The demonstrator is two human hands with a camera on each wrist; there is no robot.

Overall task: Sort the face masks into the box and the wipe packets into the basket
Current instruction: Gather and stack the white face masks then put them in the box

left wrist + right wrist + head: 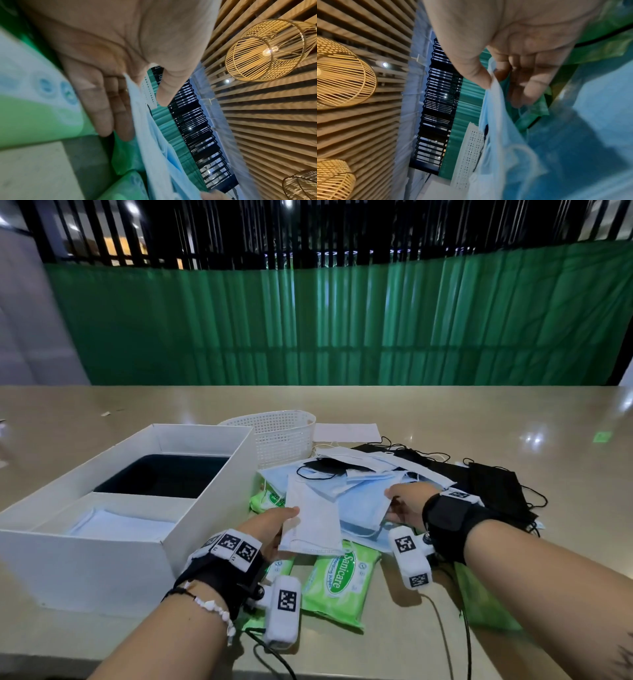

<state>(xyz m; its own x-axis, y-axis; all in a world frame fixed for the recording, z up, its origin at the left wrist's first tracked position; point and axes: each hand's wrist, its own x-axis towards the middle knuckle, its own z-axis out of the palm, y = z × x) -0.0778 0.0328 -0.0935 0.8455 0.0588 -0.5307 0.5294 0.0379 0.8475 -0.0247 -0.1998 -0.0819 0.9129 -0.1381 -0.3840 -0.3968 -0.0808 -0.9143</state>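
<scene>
Both hands on masks, box at nine o'clock.
Left hand pinches a white mask, long axis toward twelve; right hand grips a blue mask; box nearer the left.

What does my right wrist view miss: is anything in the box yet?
Observer: Yes, pale masks lie in the white box's near compartment.
Operator: My right hand pinches a blue face mask; and the left?
Observer: The left hand pinches a white face mask.
Operator: Wipes in the basket?
Observer: Its inside is hidden; a Sanicare wipe packet lies on the table.
</scene>
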